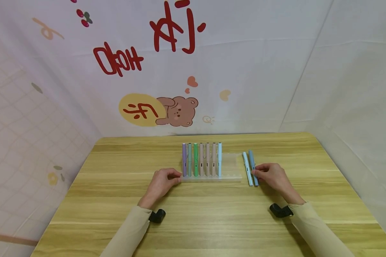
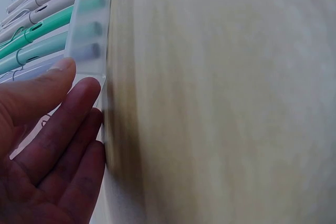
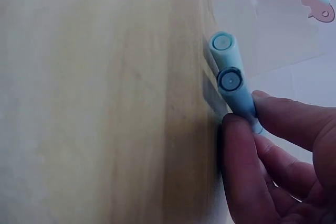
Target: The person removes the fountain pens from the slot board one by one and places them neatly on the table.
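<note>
A clear pen rack (image 1: 231, 179) holds several upright pens: purple (image 1: 184, 160), teal (image 1: 189, 160), green (image 1: 196, 160), several pinkish-brown ones (image 1: 207, 160) and one light blue (image 1: 219, 160). With thumb and index finger, my left hand (image 1: 161, 184) grips the rack's left end; the other fingers stay fairly straight in the left wrist view. To the right of the rack, a second light blue pen (image 1: 247, 169) lies beside a darker blue pen (image 1: 252, 166). My right hand (image 1: 273, 175) pinches that darker pen between thumb and fingers, its end facing the camera in the right wrist view.
The wooden table (image 1: 193, 221) runs back to a white cloth wall (image 1: 260, 78) printed with red characters and a bear (image 1: 180, 112). Black wrist devices (image 1: 157, 216) sit at both sleeve cuffs. More cloth hangs at either side.
</note>
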`<state>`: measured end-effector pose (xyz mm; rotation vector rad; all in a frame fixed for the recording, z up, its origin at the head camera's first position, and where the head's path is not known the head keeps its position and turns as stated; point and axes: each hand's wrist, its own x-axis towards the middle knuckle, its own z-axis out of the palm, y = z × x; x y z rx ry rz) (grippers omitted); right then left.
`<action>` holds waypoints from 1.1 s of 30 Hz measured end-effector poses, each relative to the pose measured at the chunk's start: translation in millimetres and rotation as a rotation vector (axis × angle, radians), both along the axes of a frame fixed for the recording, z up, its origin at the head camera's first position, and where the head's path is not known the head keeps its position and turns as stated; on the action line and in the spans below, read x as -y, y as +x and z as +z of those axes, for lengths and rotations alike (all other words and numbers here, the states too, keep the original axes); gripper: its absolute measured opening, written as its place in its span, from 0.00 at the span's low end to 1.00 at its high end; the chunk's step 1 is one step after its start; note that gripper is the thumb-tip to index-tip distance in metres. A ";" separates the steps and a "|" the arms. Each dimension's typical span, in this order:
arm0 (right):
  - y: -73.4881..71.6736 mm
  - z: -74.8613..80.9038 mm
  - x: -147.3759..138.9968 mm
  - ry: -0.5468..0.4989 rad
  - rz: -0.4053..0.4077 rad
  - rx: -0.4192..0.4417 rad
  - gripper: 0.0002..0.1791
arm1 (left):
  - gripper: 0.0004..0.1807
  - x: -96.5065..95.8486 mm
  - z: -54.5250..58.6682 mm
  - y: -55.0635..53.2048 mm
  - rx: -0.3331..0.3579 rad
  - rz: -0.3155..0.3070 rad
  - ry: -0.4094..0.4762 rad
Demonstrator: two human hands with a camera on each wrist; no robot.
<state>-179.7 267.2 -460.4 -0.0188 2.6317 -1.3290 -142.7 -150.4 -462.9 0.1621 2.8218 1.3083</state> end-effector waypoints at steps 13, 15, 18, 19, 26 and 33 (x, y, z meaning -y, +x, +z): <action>-4.3 -1.3 -1.7 0.040 0.010 0.017 0.22 | 0.05 -1.3 -1.1 2.3 -0.007 0.007 0.000; -4.4 -1.3 -1.8 0.047 0.009 0.020 0.22 | 0.05 -1.4 -1.6 2.5 -0.013 0.003 -0.002; -4.8 -1.4 -2.0 0.057 0.008 0.026 0.21 | 0.05 -1.7 -1.9 2.6 -0.010 0.003 -0.001; -4.9 -1.3 -2.0 0.060 0.008 0.029 0.21 | 0.04 -1.8 -1.8 2.6 -0.011 0.003 0.000; -4.9 0.0 -1.6 0.081 0.006 0.034 0.20 | 0.04 -1.9 -0.9 1.7 0.000 0.005 0.012; -4.4 -0.7 -0.9 0.094 0.010 0.028 0.20 | 0.04 -1.2 -1.6 0.8 -0.002 0.005 0.002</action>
